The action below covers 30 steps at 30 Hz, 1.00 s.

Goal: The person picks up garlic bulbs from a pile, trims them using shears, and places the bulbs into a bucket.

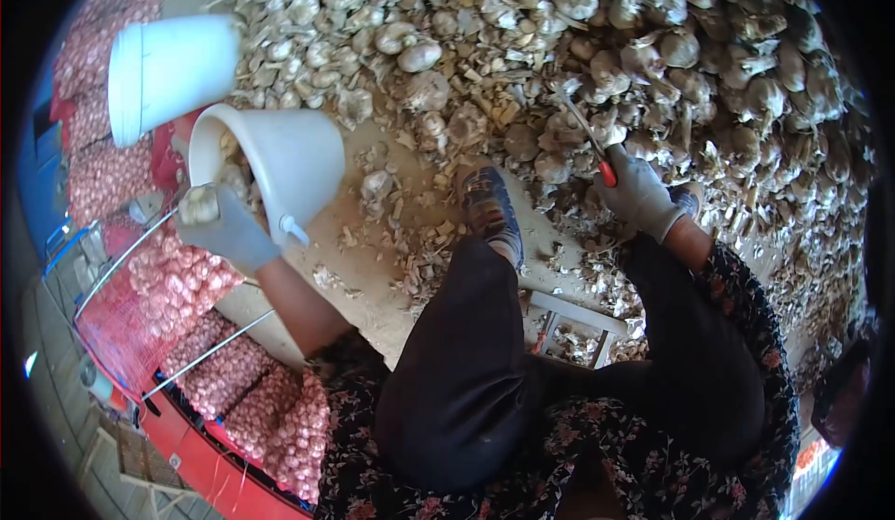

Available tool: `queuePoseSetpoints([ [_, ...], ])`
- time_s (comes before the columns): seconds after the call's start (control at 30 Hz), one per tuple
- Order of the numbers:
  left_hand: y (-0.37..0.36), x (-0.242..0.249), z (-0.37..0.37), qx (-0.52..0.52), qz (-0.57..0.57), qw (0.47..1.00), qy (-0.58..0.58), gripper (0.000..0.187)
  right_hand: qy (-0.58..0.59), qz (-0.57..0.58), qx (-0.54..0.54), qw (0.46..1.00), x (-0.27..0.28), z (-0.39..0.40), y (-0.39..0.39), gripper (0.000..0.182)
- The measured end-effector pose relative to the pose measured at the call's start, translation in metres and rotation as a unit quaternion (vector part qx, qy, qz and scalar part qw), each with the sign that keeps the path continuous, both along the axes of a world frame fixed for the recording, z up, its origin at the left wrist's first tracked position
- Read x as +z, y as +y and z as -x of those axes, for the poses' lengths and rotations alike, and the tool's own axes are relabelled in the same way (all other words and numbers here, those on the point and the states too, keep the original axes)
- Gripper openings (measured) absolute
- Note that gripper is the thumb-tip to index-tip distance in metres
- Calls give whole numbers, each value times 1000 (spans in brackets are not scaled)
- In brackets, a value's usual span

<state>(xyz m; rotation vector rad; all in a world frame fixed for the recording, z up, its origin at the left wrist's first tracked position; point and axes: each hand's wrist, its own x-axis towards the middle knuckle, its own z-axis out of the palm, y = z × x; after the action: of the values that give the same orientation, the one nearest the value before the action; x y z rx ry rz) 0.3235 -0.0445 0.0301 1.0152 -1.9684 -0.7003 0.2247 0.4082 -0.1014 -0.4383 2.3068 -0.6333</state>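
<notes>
My left hand [227,228], in a grey glove, is at the rim of the tilted white bucket [303,161]. Its fingers are curled around a pale garlic bulb [198,205]. Inside the bucket more garlic [238,180] shows, partly hidden by the wall. Over by the heap, my gloved right hand [639,194] grips a red-handled knife [606,172], whose long thin metal blade points up and left. A whitish bulb lies right beside the blade. Dry garlic bulbs with stalks [643,63] surround that hand.
A second white bucket [182,68] lies tilted behind the first. Net sacks of pinkish garlic [224,362] line the left, near a metal frame and a red cart edge [196,459]. A small metal stool [578,315] stands between my legs. Loose husks cover much of the floor.
</notes>
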Motion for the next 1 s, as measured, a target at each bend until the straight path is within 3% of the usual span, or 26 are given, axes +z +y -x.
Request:
queuePoseSetpoints([
  [0.03,-7,11,-6,39,112,977,-179,30,-14,-10,10,1000,-1,-2,0,34],
  [0.07,-12,15,-6,74,217,910,-346,32,-24,-20,16,999,-1,-1,-2,34],
  [0.1,-13,6,-4,84,453,821,-336,38,-25,-21,20,999,1,-1,-5,37],
  [0.17,15,3,20,-78,335,865,-366,43,-37,-26,17,999,10,2,-9,37],
  [0.23,22,-73,31,-187,52,945,-262,41,-32,-25,18,999,11,4,-10,38],
  [0.3,34,-105,77,-122,76,870,-472,37,-42,-23,26,999,12,6,-10,38],
  [0.4,-16,-191,83,-72,81,837,-536,41,-60,-26,38,997,16,6,-10,39],
  [0.43,-33,-214,77,-135,-141,832,-519,46,-65,-28,39,997,18,7,-11,40],
  [0.47,-41,-224,76,-193,-353,783,-474,51,-64,-28,38,997,21,10,-14,40],
  [0.53,2,-184,74,-225,-355,797,-433,57,-108,-55,55,991,27,14,-20,39],
  [0.57,17,-175,70,-269,-424,817,-283,61,-106,-54,47,992,27,16,-23,39],
  [0.6,34,-166,64,-302,-486,810,-128,65,-67,-8,67,995,26,17,-24,38],
  [0.63,54,-152,58,-303,-490,806,-133,65,-32,37,90,995,27,15,-25,38],
  [0.7,93,-122,62,-434,-503,747,-30,70,-12,67,87,994,35,17,-33,37],
  [0.87,145,-97,62,-477,-508,717,1,69,104,62,93,988,63,21,-44,39],
  [0.93,161,-85,72,-516,-420,744,-65,68,175,58,132,974,67,24,-43,41],
  [1.0,179,-77,77,-485,-482,726,-70,68,158,8,144,977,70,26,-42,47],
])
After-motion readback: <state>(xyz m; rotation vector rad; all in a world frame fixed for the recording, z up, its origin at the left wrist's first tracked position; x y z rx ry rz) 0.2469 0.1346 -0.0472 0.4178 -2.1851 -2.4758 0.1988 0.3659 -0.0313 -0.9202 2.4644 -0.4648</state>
